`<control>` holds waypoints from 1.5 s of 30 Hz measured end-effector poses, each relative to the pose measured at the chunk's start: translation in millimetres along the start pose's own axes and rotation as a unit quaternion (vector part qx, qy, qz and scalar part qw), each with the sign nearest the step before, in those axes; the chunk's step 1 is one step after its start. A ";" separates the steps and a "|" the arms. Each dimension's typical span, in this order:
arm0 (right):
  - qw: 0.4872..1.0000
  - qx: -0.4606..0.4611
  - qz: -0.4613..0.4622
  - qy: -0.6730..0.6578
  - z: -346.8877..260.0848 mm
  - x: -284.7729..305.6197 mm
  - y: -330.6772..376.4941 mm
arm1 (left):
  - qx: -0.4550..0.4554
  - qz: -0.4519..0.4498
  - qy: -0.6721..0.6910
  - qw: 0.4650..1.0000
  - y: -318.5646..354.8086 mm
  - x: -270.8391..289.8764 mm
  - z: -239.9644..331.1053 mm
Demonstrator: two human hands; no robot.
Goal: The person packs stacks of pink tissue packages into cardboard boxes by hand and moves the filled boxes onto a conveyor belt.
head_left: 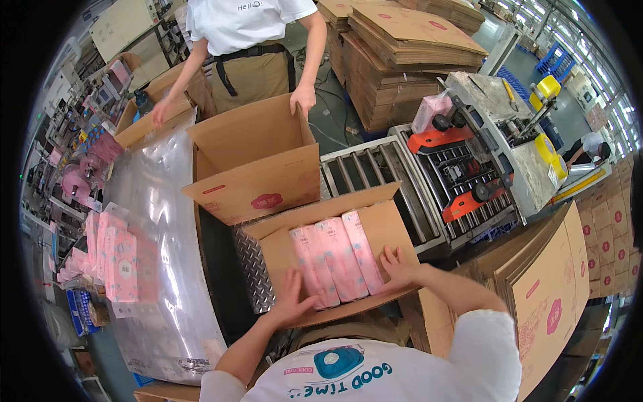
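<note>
flanking three pink packs (pixel 333 261), the left hand (pixel 291 303) holds its thumb apart from its fingers, the right hand (pixel 400 270) spreads its own; between them, the packs sit inside an open box (pixel 385 228).

You are on the packing floor of a factory: an open carton (pixel 383 224) of pink packs (pixel 333 261) stands before you, a roller conveyor (pixel 362 167) runs up to a black-and-red machine (pixel 462 167), flattened cartons (pixel 405 77) rise in stacks, machinery (pixel 84 114) crowds your left, and printed boxes (pixel 608 234) are piled at your right.
</note>
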State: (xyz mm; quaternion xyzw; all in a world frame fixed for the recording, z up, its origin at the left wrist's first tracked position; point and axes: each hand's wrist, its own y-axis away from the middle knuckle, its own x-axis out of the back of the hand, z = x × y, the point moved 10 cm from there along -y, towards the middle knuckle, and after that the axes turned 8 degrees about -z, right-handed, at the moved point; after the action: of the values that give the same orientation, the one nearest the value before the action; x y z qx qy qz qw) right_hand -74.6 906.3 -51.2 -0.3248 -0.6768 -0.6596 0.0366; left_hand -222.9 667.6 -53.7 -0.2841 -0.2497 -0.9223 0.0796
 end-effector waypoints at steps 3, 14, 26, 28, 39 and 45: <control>0.962 0.256 -0.084 0.040 -30.7 -15.0 23.4 | 0.034 -0.097 -0.275 0.956 -15.3 -17.3 15.2; 0.898 -0.176 0.373 -0.157 47.3 49.7 -0.3 | -0.032 0.422 0.168 0.890 -32.5 242.4 13.7; 0.731 -0.229 0.362 -0.532 176.1 36.3 -40.5 | 0.184 0.306 0.251 0.900 -46.8 7.0 -124.4; 0.772 -0.256 0.506 -0.286 161.2 123.2 -11.5 | 0.189 0.308 0.242 0.900 -80.2 8.0 -104.4; 0.811 -0.072 0.574 -0.092 259.8 200.5 -37.1 | 0.136 0.242 0.122 0.953 -325.9 37.6 41.2; 0.753 -0.050 0.652 -0.072 343.6 223.6 -23.4 | 0.129 0.231 0.081 0.961 -402.5 35.5 98.8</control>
State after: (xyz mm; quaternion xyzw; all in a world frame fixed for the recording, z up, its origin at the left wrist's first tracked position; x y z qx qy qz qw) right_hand -131.6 1310.7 -8.4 -0.7355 -0.2678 -0.4832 0.3924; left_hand -320.6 1064.6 -130.3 -0.2459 -0.2871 -0.8584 0.3469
